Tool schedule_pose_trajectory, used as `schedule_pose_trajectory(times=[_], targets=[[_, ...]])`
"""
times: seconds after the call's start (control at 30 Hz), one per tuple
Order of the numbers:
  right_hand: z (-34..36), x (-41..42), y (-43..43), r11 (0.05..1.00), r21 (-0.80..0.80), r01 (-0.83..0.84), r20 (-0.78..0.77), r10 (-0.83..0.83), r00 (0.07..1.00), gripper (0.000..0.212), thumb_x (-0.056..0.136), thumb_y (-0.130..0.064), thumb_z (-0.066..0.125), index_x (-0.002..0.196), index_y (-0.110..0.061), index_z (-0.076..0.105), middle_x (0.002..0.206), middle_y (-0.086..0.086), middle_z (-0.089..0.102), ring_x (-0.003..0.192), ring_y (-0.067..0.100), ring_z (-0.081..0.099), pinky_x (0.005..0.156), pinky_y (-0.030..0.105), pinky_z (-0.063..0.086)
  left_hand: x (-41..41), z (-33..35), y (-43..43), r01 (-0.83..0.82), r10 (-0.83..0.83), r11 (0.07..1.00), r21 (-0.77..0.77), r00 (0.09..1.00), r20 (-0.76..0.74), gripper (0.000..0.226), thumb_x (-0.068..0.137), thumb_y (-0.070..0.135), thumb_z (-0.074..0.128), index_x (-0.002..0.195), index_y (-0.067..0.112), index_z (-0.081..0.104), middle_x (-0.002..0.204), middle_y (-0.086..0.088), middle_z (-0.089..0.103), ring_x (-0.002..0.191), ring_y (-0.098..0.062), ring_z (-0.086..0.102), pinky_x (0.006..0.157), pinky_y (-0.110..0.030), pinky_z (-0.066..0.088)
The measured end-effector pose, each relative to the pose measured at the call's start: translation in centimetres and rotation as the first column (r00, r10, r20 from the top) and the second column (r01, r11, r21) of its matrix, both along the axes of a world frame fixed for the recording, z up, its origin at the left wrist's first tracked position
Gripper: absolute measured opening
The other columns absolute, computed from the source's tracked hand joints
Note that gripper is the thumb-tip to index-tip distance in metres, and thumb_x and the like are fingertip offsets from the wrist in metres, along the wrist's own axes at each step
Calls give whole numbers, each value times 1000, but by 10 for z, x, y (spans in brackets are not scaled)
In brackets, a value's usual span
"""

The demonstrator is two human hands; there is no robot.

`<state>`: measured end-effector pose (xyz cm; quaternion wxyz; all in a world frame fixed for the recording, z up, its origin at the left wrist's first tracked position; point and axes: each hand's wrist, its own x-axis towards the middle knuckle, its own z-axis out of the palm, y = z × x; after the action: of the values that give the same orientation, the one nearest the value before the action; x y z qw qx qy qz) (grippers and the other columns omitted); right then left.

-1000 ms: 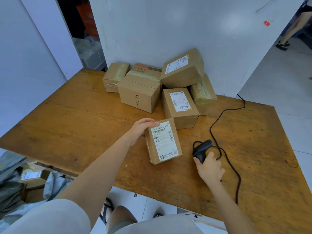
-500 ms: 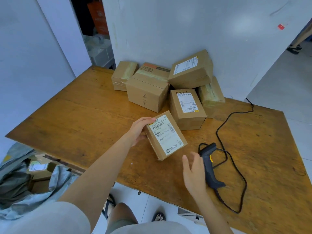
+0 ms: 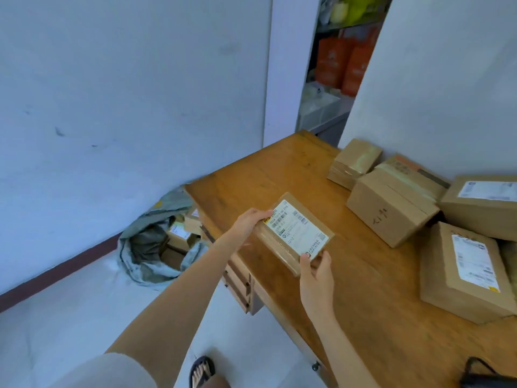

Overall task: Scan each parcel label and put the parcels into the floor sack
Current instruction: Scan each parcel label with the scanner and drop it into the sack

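- Since 0.5 s ago the right hand (image 3: pixel 316 271) has left the scanner and now grips the near end of the parcel (image 3: pixel 299 236). The view has also swung left towards the floor.
- The parcel is held in 2 hands over the left part of the bench (image 3: pixel 279 177), and it looks lifted clear of the wood. Its white label (image 3: pixel 298 232) faces up.
- The left hand (image 3: pixel 253 224) has its fingers clamped over the parcel's far end. The right hand's fingers and thumb pinch the near corner.
- The floor sack (image 3: pixel 140 264), grey and open-mouthed, sits on the floor just left of the bench with labelled parcels inside.
- 4 other boxes stand along the bench's far and right side, among them a hand-marked box (image 3: pixel 391 208) and a labelled box (image 3: pixel 461 273).
- The dark scanner (image 3: pixel 486 373) lies at the bench's near right, partly cut off.
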<state>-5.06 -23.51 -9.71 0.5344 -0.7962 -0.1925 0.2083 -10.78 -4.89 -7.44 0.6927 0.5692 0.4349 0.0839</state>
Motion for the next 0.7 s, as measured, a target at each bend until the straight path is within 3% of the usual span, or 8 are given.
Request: schedule_pose_trajectory(times=[0.1, 0.2, 0.3, 0.4, 0.5, 0.63, 0.7], targets=[[5, -33, 67, 995, 10, -95, 2, 95, 996, 45, 98, -29, 50, 139, -18, 35, 134, 1, 53, 118, 19, 56, 97, 41, 51, -50, 4, 57, -119, 119, 990, 73, 993, 3, 21, 89, 43, 62, 93, 23, 60, 88, 8, 60, 81, -9, 57, 72, -26, 44], [2, -74, 135, 977, 31, -212, 2, 212, 977, 44, 98, -28, 50, 138, -19, 36, 132, 1, 54, 116, 19, 57, 95, 40, 52, -113, 4, 112, -225, 224, 967, 117, 974, 16, 17, 90, 40, 61, 90, 23, 65, 77, 14, 66, 65, 0, 64, 54, -16, 44], [-6, -115, 197, 944, 48, -328, -24, 329, 944, 45, 97, -28, 50, 139, -18, 36, 133, 0, 55, 109, 11, 57, 85, 21, 50, -175, -2, 165, -272, 283, 941, 203, 959, -28, 16, 90, 36, 62, 84, 24, 71, 79, 11, 71, 77, -8, 66, 67, -18, 46], [-16, -151, 250, 895, 63, -443, -66, 446, 892, 50, 98, -26, 50, 144, -16, 32, 140, -1, 50, 119, 7, 52, 86, 9, 44, -225, -13, 211, -316, 346, 913, 260, 935, -78, 22, 91, 40, 61, 92, 23, 75, 90, 5, 72, 87, -12, 64, 82, -24, 46], [-26, -175, 297, 866, 42, -499, -91, 500, 861, 55, 97, -23, 51, 146, -16, 27, 144, -2, 46, 128, 9, 45, 88, 7, 38, -262, -24, 248, -306, 361, 903, 301, 921, -148, 24, 93, 45, 56, 98, 29, 74, 79, 17, 68, 74, 1, 58, 68, -14, 43], [-47, -183, 353, 847, 2, -532, -172, 524, 834, 51, 97, -24, 51, 143, -17, 30, 141, -1, 49, 121, 7, 49, 79, 5, 42, -280, -40, 297, -294, 369, 909, 295, 897, -242, 29, 94, 43, 54, 68, 42, 65, 61, 21, 66, 63, 4, 54, 60, -13, 39], [-58, -182, 382, 838, -28, -545, -196, 530, 825, 53, 97, -26, 51, 143, -15, 29, 142, 1, 48, 122, 10, 49, 88, 12, 42, -280, -46, 325, -268, 342, 927, 264, 892, -294, 30, 95, 43, 52, 68, 40, 63, 65, 17, 64, 64, 1, 54, 60, -15, 39]])
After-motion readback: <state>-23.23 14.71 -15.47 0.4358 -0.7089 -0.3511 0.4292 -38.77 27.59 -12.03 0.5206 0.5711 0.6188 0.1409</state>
